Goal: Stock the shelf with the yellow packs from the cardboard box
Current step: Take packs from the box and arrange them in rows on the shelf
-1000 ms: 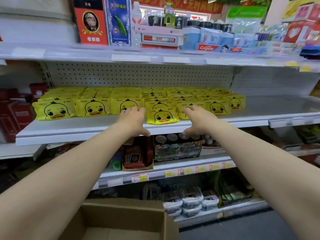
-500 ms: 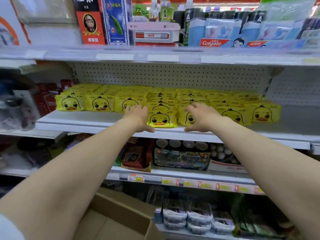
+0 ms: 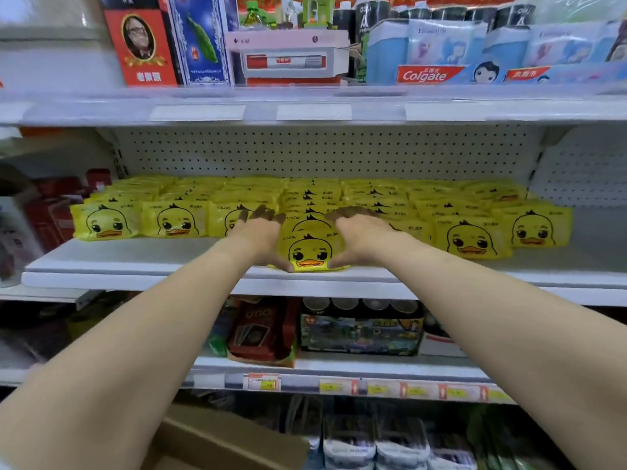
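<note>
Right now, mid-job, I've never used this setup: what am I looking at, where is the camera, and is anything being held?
No machine here: a person's two bare hands, seen from one camera worn on their head, looking forward and down. The left hand and right hand flank the front yellow pack on the white shelf, fingers stretched flat, thumbs at its front edge; they seem to press it into line rather than lift it. More yellow packs fill the rows behind. The cardboard box sits low, below the arms.
</note>
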`<state>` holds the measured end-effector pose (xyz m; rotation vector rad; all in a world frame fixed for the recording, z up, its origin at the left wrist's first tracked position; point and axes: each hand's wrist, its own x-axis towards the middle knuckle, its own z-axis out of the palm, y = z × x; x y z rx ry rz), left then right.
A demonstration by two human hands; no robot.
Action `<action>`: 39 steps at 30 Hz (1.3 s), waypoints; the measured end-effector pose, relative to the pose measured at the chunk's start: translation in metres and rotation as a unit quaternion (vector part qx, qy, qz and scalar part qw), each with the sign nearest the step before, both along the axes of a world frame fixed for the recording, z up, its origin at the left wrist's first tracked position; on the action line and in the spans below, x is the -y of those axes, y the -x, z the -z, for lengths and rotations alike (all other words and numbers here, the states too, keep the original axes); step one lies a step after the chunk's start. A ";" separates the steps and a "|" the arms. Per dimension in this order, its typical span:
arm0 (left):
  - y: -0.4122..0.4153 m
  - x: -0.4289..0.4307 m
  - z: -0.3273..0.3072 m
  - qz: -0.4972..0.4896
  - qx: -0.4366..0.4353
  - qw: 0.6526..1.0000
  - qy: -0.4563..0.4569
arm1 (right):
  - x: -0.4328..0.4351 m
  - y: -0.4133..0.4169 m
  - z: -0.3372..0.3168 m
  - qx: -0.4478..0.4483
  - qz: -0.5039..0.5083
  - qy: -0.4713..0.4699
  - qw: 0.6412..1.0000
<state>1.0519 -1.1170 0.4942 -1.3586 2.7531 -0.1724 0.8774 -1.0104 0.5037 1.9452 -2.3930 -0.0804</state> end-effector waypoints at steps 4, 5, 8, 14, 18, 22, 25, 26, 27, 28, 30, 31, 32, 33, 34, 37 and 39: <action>0.015 0.040 0.005 0.050 0.061 0.997 -0.013 | 0.041 0.004 0.004 0.021 0.036 -0.077 0.996; 0.019 0.053 0.007 0.063 0.080 0.995 -0.004 | 0.052 0.008 0.007 0.004 0.033 -0.079 0.996; 0.030 0.083 0.018 0.106 0.100 0.989 0.008 | 0.082 0.021 0.018 -0.010 0.024 -0.097 0.995; 0.055 0.128 0.024 0.170 0.056 0.981 0.068 | 0.114 0.039 0.024 -0.032 0.009 -0.058 0.998; 0.070 0.148 0.026 0.169 0.048 0.981 0.084 | 0.135 0.050 0.029 -0.056 0.012 -0.014 0.998; 0.086 0.163 0.028 0.148 0.050 0.982 0.106 | 0.154 0.057 0.030 -0.054 0.020 0.000 0.998; 0.091 0.172 0.029 0.137 0.036 0.984 0.106 | 0.164 0.060 0.030 -0.055 0.031 0.002 0.998; 0.093 0.174 0.029 0.134 0.032 0.985 0.106 | 0.167 0.059 0.031 -0.061 0.035 0.005 0.998; 0.095 0.176 0.029 0.131 0.029 0.985 0.108 | 0.169 0.060 0.032 -0.067 0.039 0.008 0.997; 0.097 0.178 0.029 0.128 0.029 0.985 0.110 | 0.170 0.060 0.033 -0.070 0.043 0.011 0.997; 0.101 0.182 0.029 0.122 0.028 0.986 0.114 | 0.174 0.061 0.033 -0.065 0.052 0.013 0.996; 0.102 0.184 0.029 0.121 0.026 0.986 0.116 | 0.176 0.062 0.033 -0.063 0.055 0.014 0.996; 0.102 0.185 0.028 0.120 0.023 0.985 0.118 | 0.178 0.062 0.033 -0.063 0.056 0.014 0.996; 0.102 0.186 0.027 0.122 0.019 0.985 0.117 | 0.179 0.063 0.033 -0.063 0.056 0.014 0.996; 0.101 0.186 0.027 0.125 0.015 0.985 0.116 | 0.179 0.063 0.033 -0.062 0.056 0.016 0.996; 0.094 0.187 0.029 0.136 -0.001 0.983 0.120 | 0.175 0.065 0.035 -0.054 0.045 0.032 0.997; 0.088 0.186 0.030 0.151 -0.010 0.982 0.109 | 0.167 0.067 0.034 -0.030 0.021 0.038 0.999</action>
